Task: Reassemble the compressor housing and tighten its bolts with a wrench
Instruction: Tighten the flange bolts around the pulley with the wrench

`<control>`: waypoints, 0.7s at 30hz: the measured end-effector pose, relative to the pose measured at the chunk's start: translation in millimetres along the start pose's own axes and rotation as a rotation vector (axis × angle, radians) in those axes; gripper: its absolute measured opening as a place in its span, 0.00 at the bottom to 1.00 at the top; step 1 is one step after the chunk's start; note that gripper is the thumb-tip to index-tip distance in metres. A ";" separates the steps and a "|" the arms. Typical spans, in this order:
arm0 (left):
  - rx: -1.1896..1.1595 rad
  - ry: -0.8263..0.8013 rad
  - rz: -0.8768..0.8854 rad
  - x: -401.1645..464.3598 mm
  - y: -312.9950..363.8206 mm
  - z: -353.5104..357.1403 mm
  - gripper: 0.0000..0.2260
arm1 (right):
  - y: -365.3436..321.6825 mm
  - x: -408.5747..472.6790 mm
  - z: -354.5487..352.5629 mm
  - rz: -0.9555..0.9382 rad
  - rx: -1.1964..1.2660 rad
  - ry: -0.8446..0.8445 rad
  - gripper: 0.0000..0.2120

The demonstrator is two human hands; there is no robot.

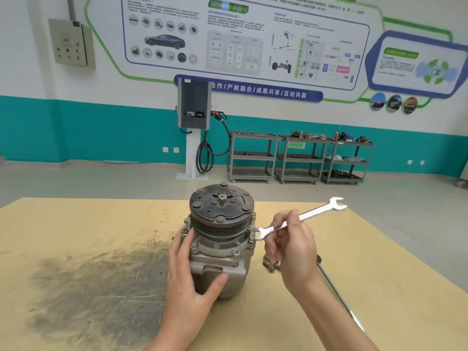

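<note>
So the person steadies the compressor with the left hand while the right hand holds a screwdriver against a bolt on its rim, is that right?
Not quite. The head view shows the right hand holding a double-ended open wrench, not a screwdriver, at a bolt on the compressor rim. The left hand does steady it.

light: bright, even, soft shadows | focus: sharp centre, slight softness | edges: wide-angle bowing of wall
</note>
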State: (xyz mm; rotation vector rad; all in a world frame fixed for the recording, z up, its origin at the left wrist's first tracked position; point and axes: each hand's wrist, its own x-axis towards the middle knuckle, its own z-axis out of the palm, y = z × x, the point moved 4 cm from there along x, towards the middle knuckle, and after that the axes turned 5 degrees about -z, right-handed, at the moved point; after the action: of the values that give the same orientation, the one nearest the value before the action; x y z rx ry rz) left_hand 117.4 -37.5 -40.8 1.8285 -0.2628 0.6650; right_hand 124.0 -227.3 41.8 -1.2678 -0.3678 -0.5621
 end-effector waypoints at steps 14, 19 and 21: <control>0.014 0.030 0.029 0.1 2.6 -0.9 0.38 | 21.8 20.4 8.6 0.340 0.248 -0.158 0.21; 0.019 0.022 0.017 -1.1 2.7 -0.6 0.38 | 17.0 -7.0 4.9 -0.016 0.045 0.001 0.19; 0.025 0.026 0.033 -0.6 3.7 -0.8 0.38 | 9.2 -22.6 6.4 -0.257 -0.150 0.051 0.14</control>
State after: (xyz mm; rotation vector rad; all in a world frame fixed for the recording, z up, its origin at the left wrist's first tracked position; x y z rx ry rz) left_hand 114.8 -38.2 -38.0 1.8412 -0.2694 0.7171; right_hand 111.3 -215.0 23.7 -1.3562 -0.4569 -0.8521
